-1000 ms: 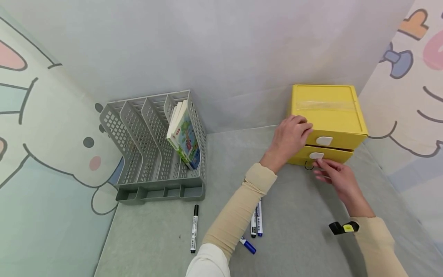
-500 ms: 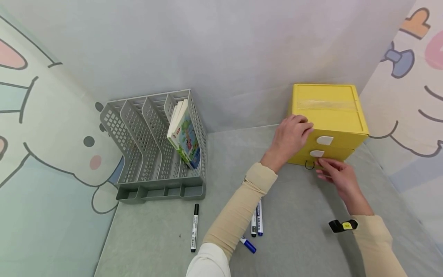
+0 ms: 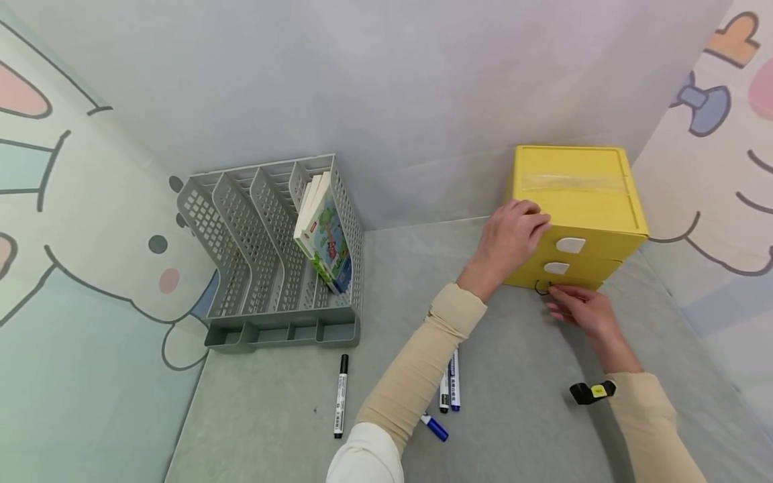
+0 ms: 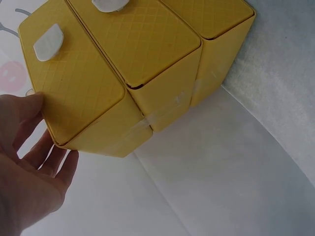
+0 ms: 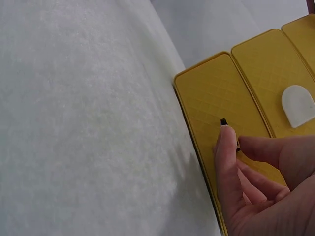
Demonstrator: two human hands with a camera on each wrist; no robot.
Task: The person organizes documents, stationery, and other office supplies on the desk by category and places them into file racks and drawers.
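Observation:
A yellow three-drawer box [image 3: 574,201] stands at the right against the back wall. My left hand [image 3: 507,235] grips its top left front corner. In the left wrist view, the thumb [image 4: 30,104] lies on the front face and the fingers bend over the edge. White tabs [image 3: 570,245] mark the upper two drawers. At the bottom drawer [image 5: 206,98], my right hand [image 3: 586,312] pinches a thin black ring handle [image 5: 224,121] between thumb and index finger. That drawer's front sits level with the others.
A grey file rack [image 3: 266,248] with several books [image 3: 329,241] stands at the left. On the table lie a black-capped marker [image 3: 341,396], two markers [image 3: 455,382] side by side, and a blue-capped one [image 3: 435,427] partly under the left arm.
The dark gap between the top and middle drawers has closed. My right hand has moved down from beside the middle drawer's tab to the ring handle. The left hand has stayed put.

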